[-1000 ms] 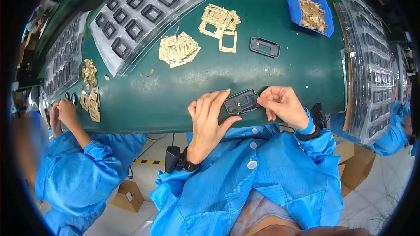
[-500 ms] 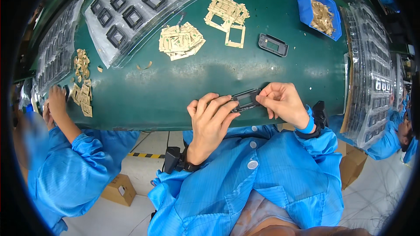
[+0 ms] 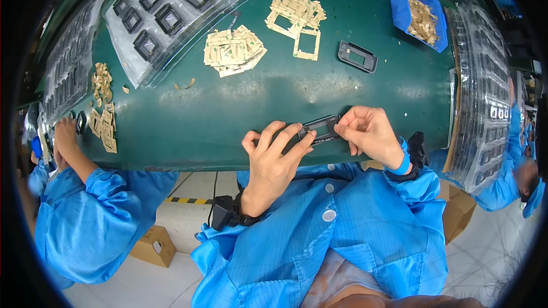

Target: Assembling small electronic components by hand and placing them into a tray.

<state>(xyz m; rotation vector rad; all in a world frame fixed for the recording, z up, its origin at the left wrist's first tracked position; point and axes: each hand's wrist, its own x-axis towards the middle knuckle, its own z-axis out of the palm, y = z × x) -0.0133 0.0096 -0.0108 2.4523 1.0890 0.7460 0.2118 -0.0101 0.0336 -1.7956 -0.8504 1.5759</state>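
Near the table's front edge I hold a black plastic housing [image 3: 326, 128] with a rectangular window, tilted up slightly to the right. My left hand [image 3: 275, 157] grips its left end, one fingertip lying by the window. At the right end, the thumb and index finger of my right hand [image 3: 370, 132] are pinched together on the housing's edge; any small piece between them is hidden. Beyond my hands lies a second black housing [image 3: 357, 57]. Two piles of cream adhesive frames, a left pile [image 3: 234, 51] and a right pile [image 3: 297, 14], lie farther back.
A blue bin [image 3: 402, 14] of tan scraps stands at the back right. Clear trays of black frames lie at the back left [image 3: 171, 40] and right edge [image 3: 482, 97]. At left, a co-worker's hand [image 3: 67, 140] works near tan scraps [image 3: 101, 82] and adhesive strips [image 3: 105, 128].
My left fingers have shifted on the housing, uncovering more of its left end. My right hand keeps its pinch. The co-worker's hand has moved a little left, and a dark part shows beside it.
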